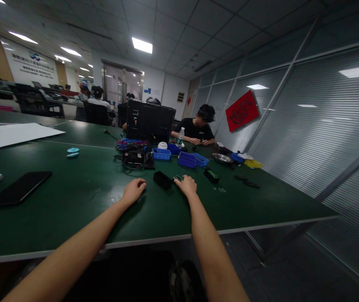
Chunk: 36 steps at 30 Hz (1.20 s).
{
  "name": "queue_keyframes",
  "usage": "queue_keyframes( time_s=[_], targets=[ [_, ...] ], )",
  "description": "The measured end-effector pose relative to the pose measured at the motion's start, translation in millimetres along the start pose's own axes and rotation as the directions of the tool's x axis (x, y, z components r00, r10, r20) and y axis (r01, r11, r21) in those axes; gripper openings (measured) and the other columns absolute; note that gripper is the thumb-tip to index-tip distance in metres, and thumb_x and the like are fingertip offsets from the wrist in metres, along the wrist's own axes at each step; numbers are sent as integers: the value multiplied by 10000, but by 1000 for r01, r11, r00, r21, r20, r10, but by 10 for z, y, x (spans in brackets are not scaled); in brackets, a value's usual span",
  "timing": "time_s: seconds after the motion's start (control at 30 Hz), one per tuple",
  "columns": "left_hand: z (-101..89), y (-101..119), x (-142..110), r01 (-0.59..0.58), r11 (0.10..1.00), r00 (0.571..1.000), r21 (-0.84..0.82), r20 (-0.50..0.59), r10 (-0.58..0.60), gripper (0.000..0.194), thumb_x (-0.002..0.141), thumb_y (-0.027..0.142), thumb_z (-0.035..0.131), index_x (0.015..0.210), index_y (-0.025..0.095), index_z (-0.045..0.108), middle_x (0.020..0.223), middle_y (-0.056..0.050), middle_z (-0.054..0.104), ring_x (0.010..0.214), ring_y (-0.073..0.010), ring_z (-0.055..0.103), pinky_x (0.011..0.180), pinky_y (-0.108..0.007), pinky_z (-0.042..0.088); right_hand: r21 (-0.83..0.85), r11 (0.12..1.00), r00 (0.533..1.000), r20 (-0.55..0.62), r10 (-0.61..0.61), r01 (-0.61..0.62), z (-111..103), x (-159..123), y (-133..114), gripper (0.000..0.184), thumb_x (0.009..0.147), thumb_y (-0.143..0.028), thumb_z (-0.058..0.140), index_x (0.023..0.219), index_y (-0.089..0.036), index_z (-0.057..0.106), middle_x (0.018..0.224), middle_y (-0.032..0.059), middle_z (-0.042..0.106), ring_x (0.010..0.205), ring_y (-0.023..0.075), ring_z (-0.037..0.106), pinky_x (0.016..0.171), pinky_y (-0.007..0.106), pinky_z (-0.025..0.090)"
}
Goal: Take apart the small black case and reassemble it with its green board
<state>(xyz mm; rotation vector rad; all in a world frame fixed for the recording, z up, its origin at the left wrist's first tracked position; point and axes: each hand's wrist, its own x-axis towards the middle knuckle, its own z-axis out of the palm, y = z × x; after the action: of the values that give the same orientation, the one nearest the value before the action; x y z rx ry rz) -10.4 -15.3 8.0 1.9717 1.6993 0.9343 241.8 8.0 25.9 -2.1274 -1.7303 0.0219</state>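
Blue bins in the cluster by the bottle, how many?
4: one before the white ball, one right behind it by the bottle, a darker one nearer, one at that one's right. Others could be hidden.

Black oblong box (162,180), small blurred parts (178,178) beside it

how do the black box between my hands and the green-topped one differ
The black box looks dark all over, while the green-topped box shows green on top. The black box sits between left hand and right hand; the green-topped box lies farther right. Both are oblong with black sides.
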Motion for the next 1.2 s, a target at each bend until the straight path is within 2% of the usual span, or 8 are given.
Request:
queue_keyframes(
  time_s=[0.1,0.3,0.57,0.8,0.93,1.07,1.13,1.2],
  targets=[
    [8,-6,2,-3,1000,1000,1,-7,3,312,779,328,435,993,180,608,1025,-53,629,928,-175,575,830,-267,419,-10,1000,999,31,19,-19,-14,14,10,479,716,-556,526,979,-161,591,1005,144,579,945,260,533,749,346,381],
    [-6,9,-5,4,1000,1000,7,-3,-4,309,777,320,436,989,178,611,1023,-53,628,927,-175,573,838,-271,415,-106,994,973,-230,5,-30,-8,-7,45,413,735,-411,589,1052,-151,544,1066,160,526,1024,277,458,813,387,336],
    [-23,38,-27,10,1000,1000,3,-3,-10,306,780,316,436,994,177,606,1026,-54,625,930,-169,572,835,-260,416,-23,981,916,-354,-190,195,-36,-96,-147,424,856,-468,352,1022,-153,582,1044,150,543,1007,277,414,835,407,289],
    [32,-13,4,0,1000,1000,-20,-20,0,325,780,317,447,1043,178,579,1046,-54,623,945,-169,574,847,-265,419,-22,866,856,-139,-498,500,128,-259,-459,457,769,-480,512,1112,-181,545,1028,112,575,991,254,428,847,372,301],
    [103,-10,45,-31,999,994,-43,-103,26,562,757,392,500,1260,161,400,1211,-86,533,1033,-183,540,872,-273,410,178,784,804,-102,-586,595,147,-255,-495,401,744,-398,560,1105,-224,546,998,43,593,930,194,477,815,306,348],
    [128,61,40,-116,993,991,-7,-60,115,762,698,506,551,1330,164,300,1341,-107,401,1189,-224,416,951,-299,348,318,829,882,-274,-384,460,9,-107,-308,337,837,-415,399,1015,-207,596,985,47,602,936,184,491,826,298,355],
    [122,97,24,-119,993,993,7,16,119,750,687,510,561,1320,184,327,1326,-97,424,1187,-230,417,958,-306,337,286,926,938,-311,-156,249,-68,-14,-122,398,868,-407,309,1011,-185,607,1021,78,594,971,205,483,853,325,339],
    [112,119,10,-107,994,992,17,70,106,730,679,473,582,1314,202,342,1306,-88,449,1168,-234,438,950,-307,340,216,976,976,-219,18,30,-108,64,83,461,843,-477,330,1046,-166,603,1061,120,578,1011,250,476,842,359,346]
  ],
)
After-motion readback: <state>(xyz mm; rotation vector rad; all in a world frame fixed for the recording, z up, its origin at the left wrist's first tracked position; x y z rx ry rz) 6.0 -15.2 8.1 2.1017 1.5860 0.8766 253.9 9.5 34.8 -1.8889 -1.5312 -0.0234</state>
